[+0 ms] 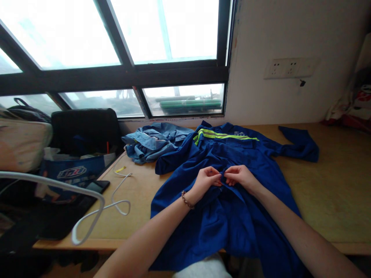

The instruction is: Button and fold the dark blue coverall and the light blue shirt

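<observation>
A dark blue work coverall with a yellow-green reflective stripe across the chest lies spread on the wooden table, its lower part hanging over the front edge towards me. My left hand, with a beaded bracelet on the wrist, pinches the blue fabric near the middle of the garment. Close beside it, my right hand pinches the same fabric, fingertips almost meeting the left ones. The cloth is bunched between the two hands. Whether a button or another fastener sits there is hidden by the fingers.
A crumpled light blue garment lies at the back left of the table. A white cable curls along the left side. A black chair back and a printed blue bag stand left. Wall sockets are behind.
</observation>
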{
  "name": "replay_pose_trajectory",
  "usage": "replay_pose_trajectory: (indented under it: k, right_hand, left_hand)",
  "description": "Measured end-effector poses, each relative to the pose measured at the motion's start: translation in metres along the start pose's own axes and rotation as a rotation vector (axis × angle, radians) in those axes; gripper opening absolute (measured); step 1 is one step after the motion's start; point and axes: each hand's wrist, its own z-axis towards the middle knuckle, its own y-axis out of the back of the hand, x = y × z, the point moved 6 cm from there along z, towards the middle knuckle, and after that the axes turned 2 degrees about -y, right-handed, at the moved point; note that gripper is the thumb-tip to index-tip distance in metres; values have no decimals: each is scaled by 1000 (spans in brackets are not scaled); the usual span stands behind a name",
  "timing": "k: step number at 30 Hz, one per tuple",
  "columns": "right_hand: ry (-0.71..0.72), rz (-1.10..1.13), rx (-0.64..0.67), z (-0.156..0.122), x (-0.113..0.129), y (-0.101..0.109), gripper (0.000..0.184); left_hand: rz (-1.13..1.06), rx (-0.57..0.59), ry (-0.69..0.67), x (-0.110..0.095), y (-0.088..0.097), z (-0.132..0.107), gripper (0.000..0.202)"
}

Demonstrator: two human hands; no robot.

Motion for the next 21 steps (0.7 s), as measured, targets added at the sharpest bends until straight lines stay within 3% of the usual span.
replay_pose_trajectory:
  k: [13, 21]
  right_hand:
    - [270, -452, -107, -7, 10, -8, 16]
    - [350, -628, -169, -11, 15, -11, 13]
  left_hand:
    - [105, -23, 65, 3, 3, 0, 32]
    - [178, 2, -46, 0, 0, 1, 29]
